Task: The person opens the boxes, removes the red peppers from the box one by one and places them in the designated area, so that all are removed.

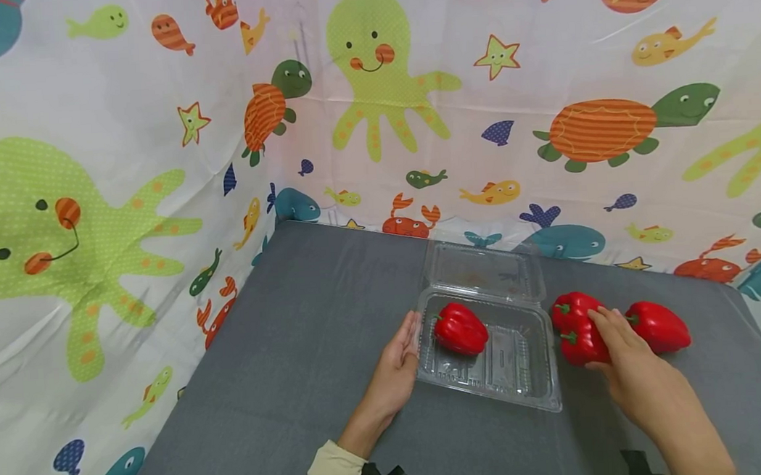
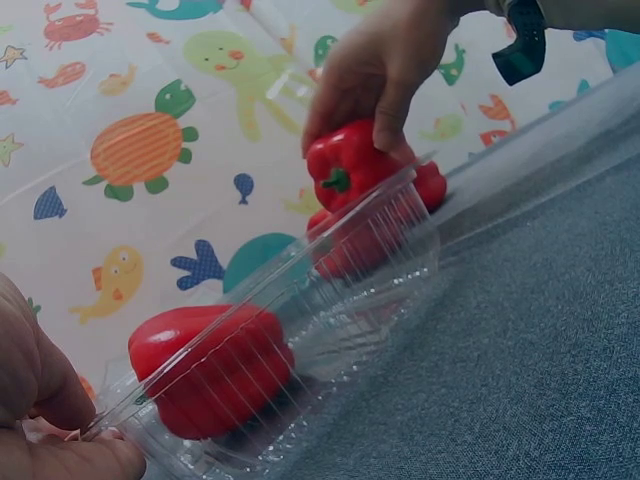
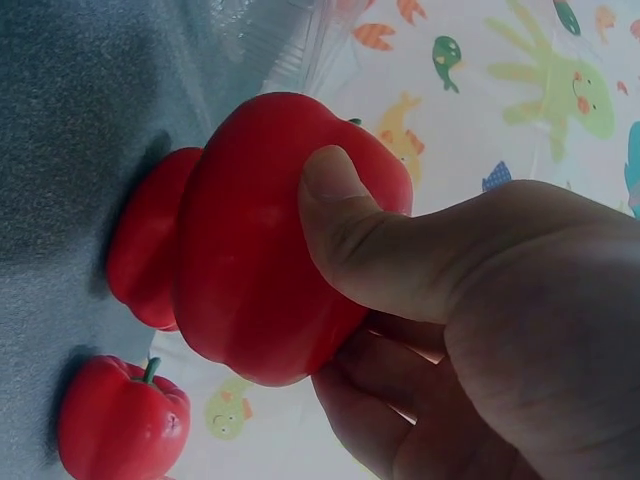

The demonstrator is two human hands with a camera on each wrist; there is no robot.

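A clear plastic clamshell container point(image 1: 540, 395) lies with its lid point(image 1: 480, 268) folded back. Inside, towards its left side, sits one red bell pepper point(image 1: 460, 329). My left hand point(image 1: 391, 371) is at the container's left side, thumb and fingers pinching the rim point(image 2: 120, 410). To the right of the container, my right hand point(image 1: 651, 388) grips another red bell pepper point(image 3: 280, 240), thumb on one side and fingers on the other. The left wrist view shows this pepper point(image 2: 350, 165) raised to about rim height. Two more bell peppers point(image 3: 150, 240) point(image 3: 120, 420) rest on the cloth beside it.
A grey cloth point(image 1: 284, 367) covers the table. Behind it and on the left hangs a white curtain point(image 1: 377, 187) printed with sea animals. The folded-back lid lies near the back edge, close to the curtain.
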